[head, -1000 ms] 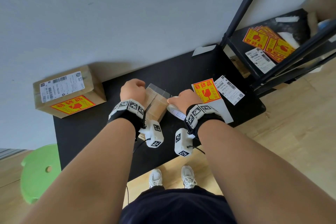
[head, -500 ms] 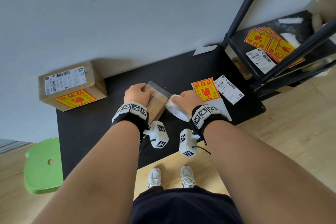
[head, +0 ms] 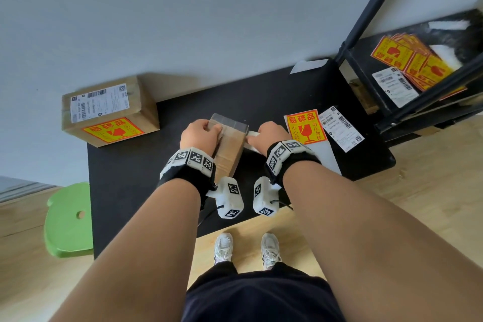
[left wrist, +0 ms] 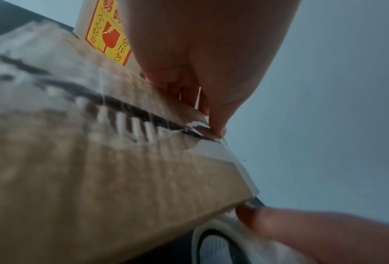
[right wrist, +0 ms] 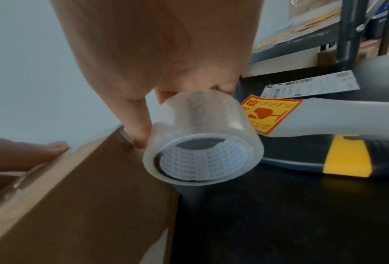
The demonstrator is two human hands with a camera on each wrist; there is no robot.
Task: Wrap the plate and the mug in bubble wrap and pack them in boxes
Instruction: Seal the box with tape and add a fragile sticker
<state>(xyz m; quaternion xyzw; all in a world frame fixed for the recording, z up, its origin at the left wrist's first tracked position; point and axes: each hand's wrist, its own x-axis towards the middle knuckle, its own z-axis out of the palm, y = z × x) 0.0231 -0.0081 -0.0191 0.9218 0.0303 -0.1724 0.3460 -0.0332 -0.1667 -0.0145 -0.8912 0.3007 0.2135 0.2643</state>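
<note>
A small cardboard box point(head: 230, 149) stands mid-table, with clear tape across its far top edge. My left hand point(head: 200, 134) holds it from the left, thumb on top, and its fingertips point(left wrist: 216, 132) press the tape at the edge. My right hand point(head: 269, 134) grips a roll of clear tape point(right wrist: 202, 142) against the box's right side point(right wrist: 87, 196). The roll also shows low in the left wrist view, as the tape roll point(left wrist: 213, 237). No plate or mug is in sight.
A sealed, labelled box point(head: 109, 110) sits at the black table's point(head: 125, 191) back left. A fragile sticker point(head: 305, 125) and a shipping label point(head: 341, 128) lie right of my hands, beside a black and yellow tool point(right wrist: 346, 155). A black shelf frame point(head: 366, 21) stands right, a green stool point(head: 69, 219) left.
My right hand has drawn the tape roll over the box's right edge and down its side. My left hand has shifted onto the box top.
</note>
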